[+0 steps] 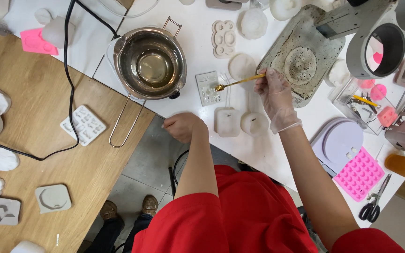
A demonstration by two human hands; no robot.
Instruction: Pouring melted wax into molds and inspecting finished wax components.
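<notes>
Gold spoon (238, 82) — handle end in rt grip (273, 91)

We counted one steel melting pot (151, 63), one gold spoon (237, 82), one pair of scissors (372, 206) and one black cable (66, 75). We saw two pink moulds, one (359, 174) near the scissors and one (36, 41) far across the table. Two white blocks (227, 122) (254, 123) sat side by side. Two hands showed, one gloved (275, 91) and one bare (182, 126).
</notes>
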